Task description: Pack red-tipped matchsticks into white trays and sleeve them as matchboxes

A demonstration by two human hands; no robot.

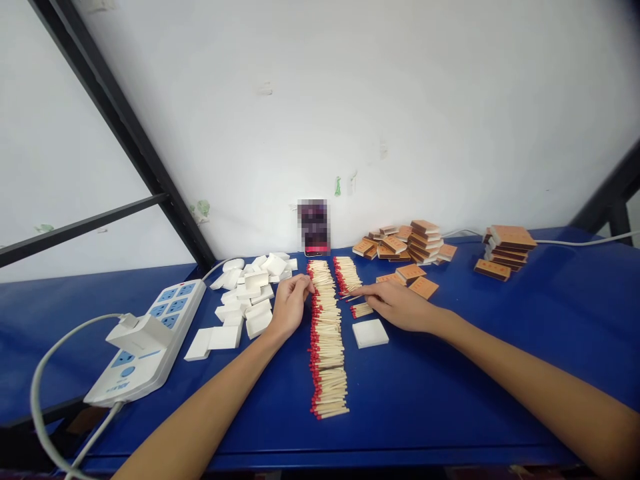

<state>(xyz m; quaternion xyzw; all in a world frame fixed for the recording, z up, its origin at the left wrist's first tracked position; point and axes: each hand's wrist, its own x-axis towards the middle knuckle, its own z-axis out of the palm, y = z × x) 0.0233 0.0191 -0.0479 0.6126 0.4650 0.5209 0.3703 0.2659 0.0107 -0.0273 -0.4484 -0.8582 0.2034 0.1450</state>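
My left hand [291,305] is closed, its fingers curled beside the red heads of a long row of matches [329,333]. Whether anything is between those fingertips is hidden. My right hand [403,307] has its index finger stretched out, the tip at the lower end of a shorter row of matches [349,273]. Its thumb is apart from that finger, and the other fingers are bent. Just below the fingertip lies a small bunch of matches [362,310]. Nearer to me is a white matchbox tray [370,333], lying flat.
White matchbox trays [250,293] are heaped left. Orange matchbox sleeves [400,243] lie in a pile at the back right, with another stack [510,247] farther right. A power strip [150,340] with a plugged-in white adapter [140,335] and a cable lies left. A phone [315,227] leans on the wall.
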